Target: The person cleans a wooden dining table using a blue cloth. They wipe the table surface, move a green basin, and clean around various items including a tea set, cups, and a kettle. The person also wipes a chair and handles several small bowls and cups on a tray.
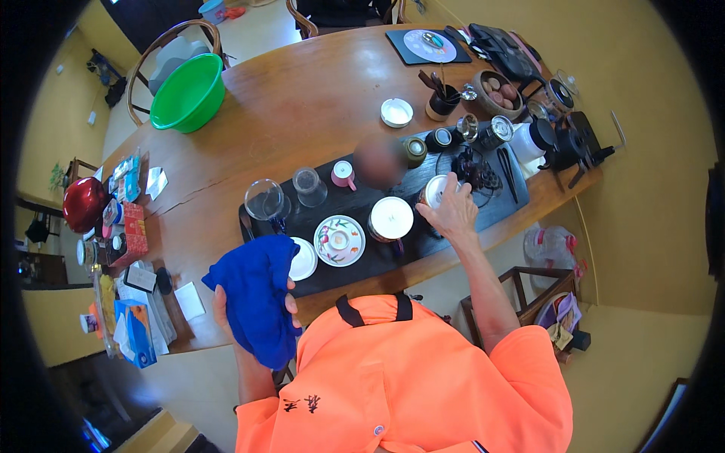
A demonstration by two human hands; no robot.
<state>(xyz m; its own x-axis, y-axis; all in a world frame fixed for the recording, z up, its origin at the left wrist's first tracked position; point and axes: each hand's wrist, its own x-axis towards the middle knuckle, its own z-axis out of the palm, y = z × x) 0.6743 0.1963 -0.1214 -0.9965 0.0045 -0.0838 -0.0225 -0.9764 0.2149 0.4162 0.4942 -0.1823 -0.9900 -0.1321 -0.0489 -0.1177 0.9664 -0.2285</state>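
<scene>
A bunched blue cloth [260, 298] fills my left hand [220, 306], whose thumb and fingertips show at its two sides. My right hand [455, 214] reaches forward and grips a white-topped cup [434, 192] on the dark tea tray [347, 283], covering part of it. To the left of that cup stand another white-topped mug [392, 219], a floral lidded bowl [340, 240] and a white dish [303, 260] close to the cloth. Behind them are two clear glasses [264, 199] and a small pink cup [343, 174] turned upside down.
Jars, dark tongs [507, 174] and a black kettle [568, 149] crowd the tray's right end. Beyond lie a white ashtray [396, 112], a tool holder [442, 103] and a wooden bowl [498, 94]. A green basin [189, 94] stands far left; boxes [128, 234] line the left edge.
</scene>
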